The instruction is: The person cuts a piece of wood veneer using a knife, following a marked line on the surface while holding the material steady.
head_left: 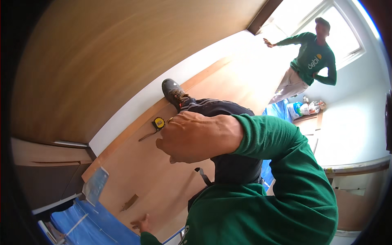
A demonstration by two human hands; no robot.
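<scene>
My right hand [200,136] is in the middle of the view, back of the hand up, fingers curled under. What it holds, if anything, is hidden beneath it. Just beyond its knuckles a yellow and black tape measure [158,123] rests on a wide light-brown wooden board [134,171], a dark strap trailing from it. Low in the view my left hand [141,223] has its fingers spread at the board, with nothing visible in them. A dark rectangular patch [130,202] shows on the board near it.
My dark boot [173,92] is planted at the board's far edge, beside a white strip and a large brown panel [102,61]. Blue sheeting [90,224] covers the lower left. Another person [312,57] in a green top stands by the window. Bags [308,108] lie behind my leg.
</scene>
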